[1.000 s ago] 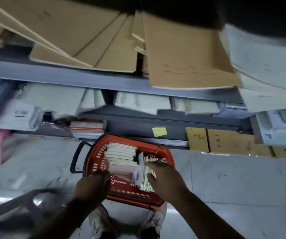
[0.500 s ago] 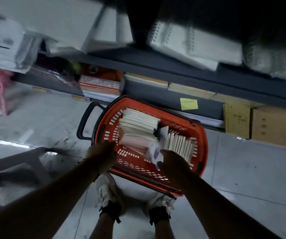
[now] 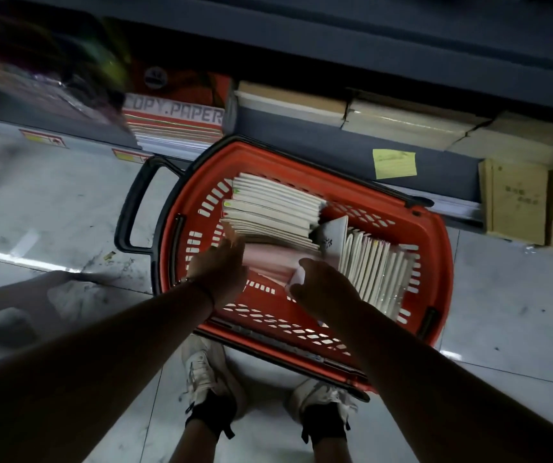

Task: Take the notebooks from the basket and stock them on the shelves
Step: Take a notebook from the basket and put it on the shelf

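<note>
Red basket (image 3: pixel 433 262) sat on the floor (image 3: pixel 51 208), its far rim close under the shelf edge (image 3: pixel 301 135), black handle (image 3: pixel 134 208) sticking out left. Notebooks (image 3: pixel 268 208) lay stacked at the basket's far-left side; a second row (image 3: pixel 378 272) stood on edge along the right wall. Near-left corner of the basket was bare. Both hands were inside: left hand (image 3: pixel 221 272) and right hand (image 3: pixel 321 285) were on either end of a pinkish bundle (image 3: pixel 271 262), blurred, grip unclear. Shoes (image 3: pixel 208 375) stood just behind the near rim. Open floor on both sides.
</note>
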{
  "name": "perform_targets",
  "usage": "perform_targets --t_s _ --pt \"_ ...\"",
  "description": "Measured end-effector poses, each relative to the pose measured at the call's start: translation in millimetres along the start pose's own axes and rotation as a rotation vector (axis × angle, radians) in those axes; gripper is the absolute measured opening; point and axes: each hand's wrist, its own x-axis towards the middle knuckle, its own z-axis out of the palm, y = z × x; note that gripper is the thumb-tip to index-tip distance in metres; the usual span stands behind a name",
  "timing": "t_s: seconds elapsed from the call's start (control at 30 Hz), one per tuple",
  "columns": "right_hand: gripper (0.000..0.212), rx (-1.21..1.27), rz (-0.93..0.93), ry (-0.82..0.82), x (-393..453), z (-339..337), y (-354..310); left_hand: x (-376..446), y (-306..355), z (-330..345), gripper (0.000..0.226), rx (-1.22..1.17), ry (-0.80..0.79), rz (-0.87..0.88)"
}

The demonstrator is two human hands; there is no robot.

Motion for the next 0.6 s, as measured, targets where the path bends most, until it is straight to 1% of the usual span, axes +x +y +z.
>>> perform_targets --t_s 0.1,0.17,0.23,0.27,0.33,0.4,0.43,0.5,0.53,0.6 --pt "0.044 0.040 0.016 0.016 5.5 4.7 4.9 8.1 -1.4 13.2 0.055 -0.063 0.064 0.007" --pt "0.037 0.040 0.014 0.036 7.0 6.4 4.6 9.9 2.0 14.8 0.052 -0.124 0.105 -0.013" --pt "0.030 0.063 0.023 0.073 9.6 8.4 3.2 6.8 4.6 18.6 0.059 -0.177 0.090 -0.037" --pt "0.030 0.071 0.033 0.089 9.8 8.7 1.9 4.6 4.9 22.5 0.063 -0.208 0.072 -0.035" --pt "0.035 0.051 0.046 0.095 11.2 10.1 0.2 0.2 6.3 28.3 0.064 -0.256 0.049 -0.019" --pt "0.042 0.014 0.056 0.082 12.3 11.7 -1.5 -2.1 6.7 33.8 0.056 -0.309 0.078 -0.041" --pt "0.043 -0.001 0.059 0.089 12.8 13.3 -2.2 -1.7 6.5 35.7 0.048 -0.329 0.104 -0.059" --pt "0.037 -0.030 0.059 0.128 14.5 18.8 -2.5 0.0 5.6 37.1 0.031 -0.320 0.121 -0.076" --pt "0.034 -0.046 0.056 0.156 14.9 22.0 -2.4 0.5 5.1 38.5 0.027 -0.285 0.108 -0.065" --pt "0.031 -0.087 0.037 0.205 15.0 28.0 -1.1 1.2 5.9 43.4 0.026 -0.192 0.062 0.029"
